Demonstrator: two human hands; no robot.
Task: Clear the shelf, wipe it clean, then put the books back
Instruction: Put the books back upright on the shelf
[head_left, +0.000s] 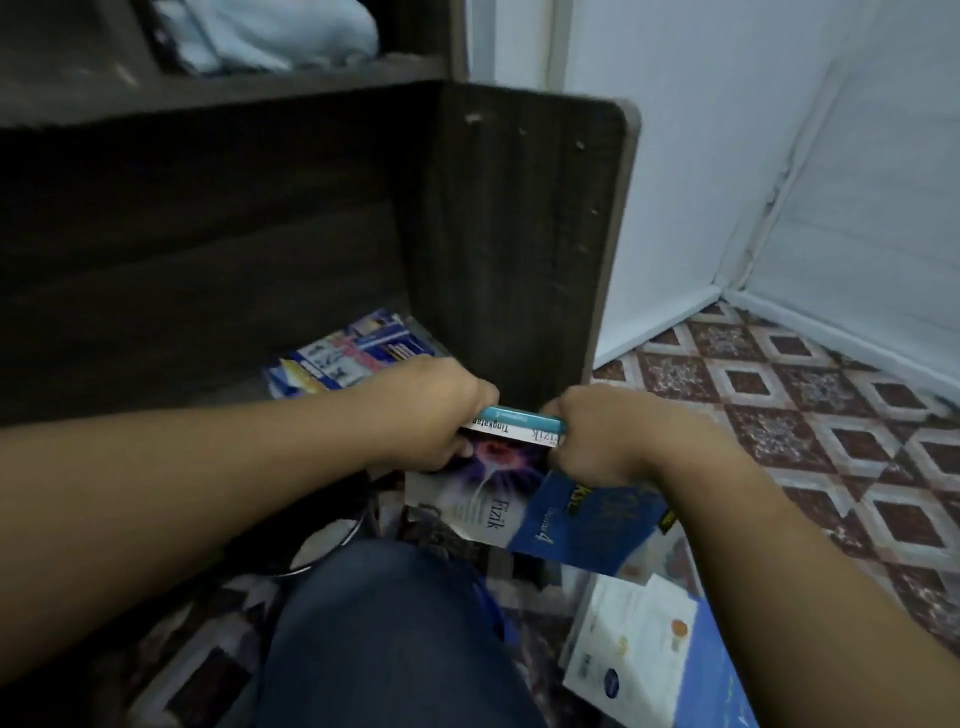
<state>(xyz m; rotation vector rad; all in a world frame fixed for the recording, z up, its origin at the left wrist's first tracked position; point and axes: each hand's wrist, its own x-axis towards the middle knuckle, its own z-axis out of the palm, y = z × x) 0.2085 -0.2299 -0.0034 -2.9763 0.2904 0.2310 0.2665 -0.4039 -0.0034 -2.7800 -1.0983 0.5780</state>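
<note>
Dark shelf panel (519, 234) is standing just beyond the books (485, 491) reading "Fizik" and "Tingkatan 4". The left hand (431, 410) and right hand (608, 434) are grasping them with curled fingers, and patterned floor (805, 415) is lying open on the right.

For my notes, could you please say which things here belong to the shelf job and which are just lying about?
Job: shelf, shelved book, Fizik book gripped by left hand and right hand, blue book, floor book.
Lying about: pale cloth above, black-rimmed object.
</note>
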